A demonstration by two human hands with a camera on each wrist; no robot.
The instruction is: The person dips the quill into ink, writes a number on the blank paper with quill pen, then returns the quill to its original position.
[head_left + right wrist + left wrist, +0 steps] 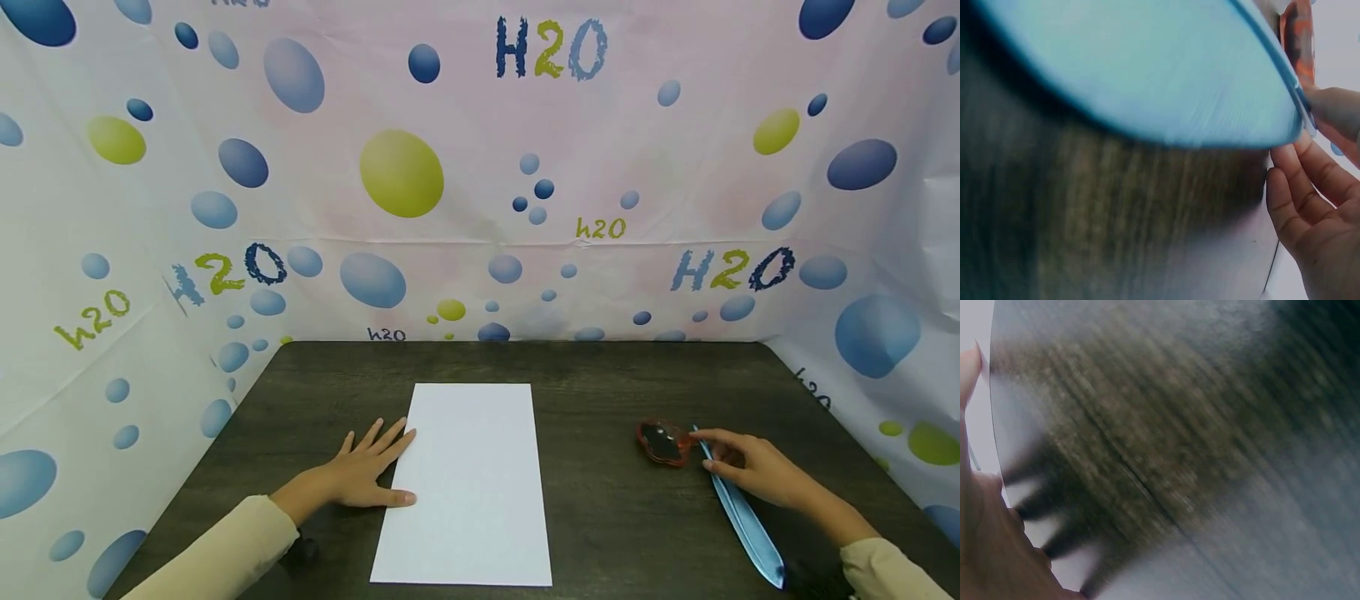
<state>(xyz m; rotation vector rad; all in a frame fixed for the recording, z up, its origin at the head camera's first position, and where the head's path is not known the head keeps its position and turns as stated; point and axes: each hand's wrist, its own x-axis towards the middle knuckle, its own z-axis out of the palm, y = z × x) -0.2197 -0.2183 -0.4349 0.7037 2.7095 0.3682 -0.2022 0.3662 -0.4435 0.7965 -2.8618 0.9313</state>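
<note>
A white sheet of paper (472, 483) lies lengthwise on the dark wooden table (600, 375). My left hand (371, 468) lies flat beside the sheet's left edge, fingers spread and straight, with fingertips and thumb touching the paper. My right hand (731, 460) pinches a long light-blue feather (746, 525) near its front end. The feather lies on the table and runs back past my wrist. Just left of that hand sits a small red and black pot (663, 442). In the right wrist view the feather (1147, 69) fills the top, with my fingers (1310, 200) at its edge.
A backdrop printed with blue and green bubbles (401, 171) walls the table at the back and on both sides. Both arms wear cream sleeves (225, 550). The left wrist view is blurred, showing only the table grain (1179, 456) and part of my hand (991, 550).
</note>
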